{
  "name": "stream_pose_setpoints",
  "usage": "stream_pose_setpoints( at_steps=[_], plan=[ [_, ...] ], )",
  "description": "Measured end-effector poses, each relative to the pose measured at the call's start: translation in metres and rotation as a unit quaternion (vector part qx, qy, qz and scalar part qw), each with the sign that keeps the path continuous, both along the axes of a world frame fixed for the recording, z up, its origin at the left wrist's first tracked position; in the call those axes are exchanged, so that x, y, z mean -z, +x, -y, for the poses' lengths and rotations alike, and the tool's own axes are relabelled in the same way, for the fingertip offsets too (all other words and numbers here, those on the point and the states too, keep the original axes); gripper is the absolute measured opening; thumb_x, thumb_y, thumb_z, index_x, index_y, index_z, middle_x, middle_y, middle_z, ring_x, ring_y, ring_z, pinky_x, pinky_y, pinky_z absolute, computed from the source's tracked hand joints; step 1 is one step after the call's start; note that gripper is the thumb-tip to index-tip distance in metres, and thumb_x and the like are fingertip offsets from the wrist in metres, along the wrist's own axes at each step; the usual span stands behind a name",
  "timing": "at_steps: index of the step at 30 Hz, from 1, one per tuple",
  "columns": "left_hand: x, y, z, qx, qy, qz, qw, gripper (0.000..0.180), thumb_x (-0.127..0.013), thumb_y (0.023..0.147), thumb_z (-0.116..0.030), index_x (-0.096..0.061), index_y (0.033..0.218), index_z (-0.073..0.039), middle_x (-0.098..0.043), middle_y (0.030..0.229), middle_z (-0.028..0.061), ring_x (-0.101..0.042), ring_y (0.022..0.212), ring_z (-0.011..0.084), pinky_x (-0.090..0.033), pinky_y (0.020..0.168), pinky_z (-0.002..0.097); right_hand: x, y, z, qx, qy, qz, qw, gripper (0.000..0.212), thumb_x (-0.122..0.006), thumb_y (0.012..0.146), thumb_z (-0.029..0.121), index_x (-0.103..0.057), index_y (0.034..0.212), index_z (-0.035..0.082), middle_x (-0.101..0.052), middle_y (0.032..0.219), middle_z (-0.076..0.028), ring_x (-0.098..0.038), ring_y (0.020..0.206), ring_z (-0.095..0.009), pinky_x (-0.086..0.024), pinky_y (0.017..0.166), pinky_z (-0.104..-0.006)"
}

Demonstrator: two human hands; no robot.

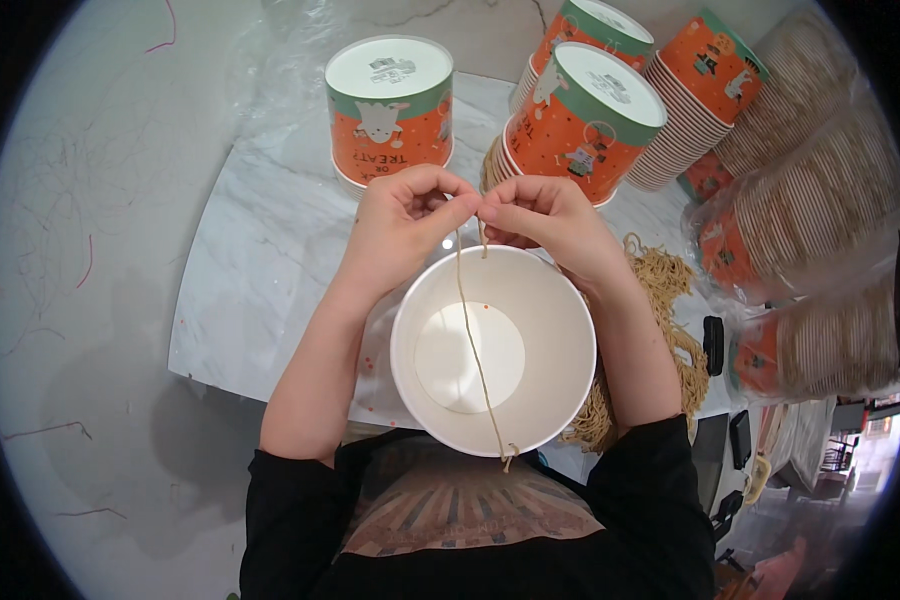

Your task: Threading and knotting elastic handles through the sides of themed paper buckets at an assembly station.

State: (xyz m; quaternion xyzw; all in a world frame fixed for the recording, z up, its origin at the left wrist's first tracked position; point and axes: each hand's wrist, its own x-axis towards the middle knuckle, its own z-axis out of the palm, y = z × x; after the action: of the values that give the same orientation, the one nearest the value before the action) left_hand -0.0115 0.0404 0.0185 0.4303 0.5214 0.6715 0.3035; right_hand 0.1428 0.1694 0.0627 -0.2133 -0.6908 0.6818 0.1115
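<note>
A white paper bucket (pixel 555 350) stands mouth up close to my body, its white inside showing. A thin tan cord (pixel 473 345) is knotted at the near rim and runs across the mouth to my fingers. Just beyond the far rim, my left hand (pixel 407 222) pinches the cord between thumb and forefinger. My right hand (pixel 550 215) meets it there, its fingers closed on a short stretch of cord that drops to the far rim. The fingertips of both hands nearly touch, and the cord's very end is hidden between them.
A pile of loose tan cords (pixel 665 280) lies right of my right forearm. Upturned orange and green buckets (pixel 392 125) stand beyond my hands, with a stack (pixel 585 130) farther right. Plastic-wrapped bucket stacks (pixel 800 200) line the right side. A black object (pixel 713 345) sits at the table's right edge.
</note>
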Motion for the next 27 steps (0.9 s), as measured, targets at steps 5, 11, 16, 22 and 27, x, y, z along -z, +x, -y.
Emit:
stream_pose_setpoints(
  at_steps=[5,11,16,22,27],
  plan=[
    [-0.006,0.002,0.001,0.009,-0.008,0.017,1.000,0.011,-0.073,0.090,-0.006,-0.071,0.099,0.001,-0.071,0.089,0.0009,-0.062,0.076,0.0033,-0.050,0.071,0.0200,0.010,-0.001,-0.008,-0.006,-0.027,-0.018,0.999,0.014,-0.072,0.090,0.016,-0.070,0.091,0.001,-0.069,0.080,-0.002,-0.064,0.071,-0.008,-0.051,0.065,-0.0219],
    [-0.005,0.001,0.001,0.042,-0.029,0.042,0.998,0.016,-0.075,0.087,-0.003,-0.070,0.102,0.000,-0.071,0.094,0.0017,-0.063,0.077,0.0041,-0.051,0.073,0.0205,0.013,-0.003,-0.009,-0.023,0.009,-0.027,0.999,0.005,-0.065,0.089,0.011,-0.065,0.086,0.007,-0.063,0.076,0.003,-0.061,0.072,-0.005,-0.047,0.066,-0.0202],
    [-0.002,0.002,-0.001,0.019,-0.024,0.043,0.999,0.023,-0.072,0.084,0.004,-0.060,0.103,-0.001,-0.065,0.088,0.0018,-0.062,0.079,0.0065,-0.052,0.075,0.0214,0.019,-0.006,-0.009,-0.040,-0.036,0.005,0.999,0.008,-0.064,0.086,0.010,-0.068,0.087,0.004,-0.064,0.076,0.002,-0.058,0.066,-0.003,-0.045,0.059,-0.0199],
    [-0.002,-0.005,-0.001,-0.076,0.017,0.141,0.987,0.028,-0.073,0.082,0.006,-0.054,0.100,-0.004,-0.063,0.087,0.0047,-0.062,0.080,0.0096,-0.052,0.074,0.0239,0.018,-0.003,-0.016,-0.093,-0.136,0.034,0.986,0.008,-0.062,0.087,0.009,-0.067,0.087,0.003,-0.065,0.077,0.002,-0.058,0.063,-0.004,-0.045,0.056,-0.0204],
    [0.000,-0.011,-0.001,-0.091,0.006,0.132,0.987,0.024,-0.073,0.083,0.004,-0.054,0.096,-0.004,-0.064,0.086,0.0048,-0.062,0.081,0.0103,-0.052,0.076,0.0250,0.027,-0.004,-0.020,-0.115,-0.221,0.034,0.968,0.008,-0.064,0.088,0.011,-0.067,0.089,0.004,-0.066,0.079,0.001,-0.060,0.067,-0.006,-0.048,0.061,-0.0200]
  ],
)
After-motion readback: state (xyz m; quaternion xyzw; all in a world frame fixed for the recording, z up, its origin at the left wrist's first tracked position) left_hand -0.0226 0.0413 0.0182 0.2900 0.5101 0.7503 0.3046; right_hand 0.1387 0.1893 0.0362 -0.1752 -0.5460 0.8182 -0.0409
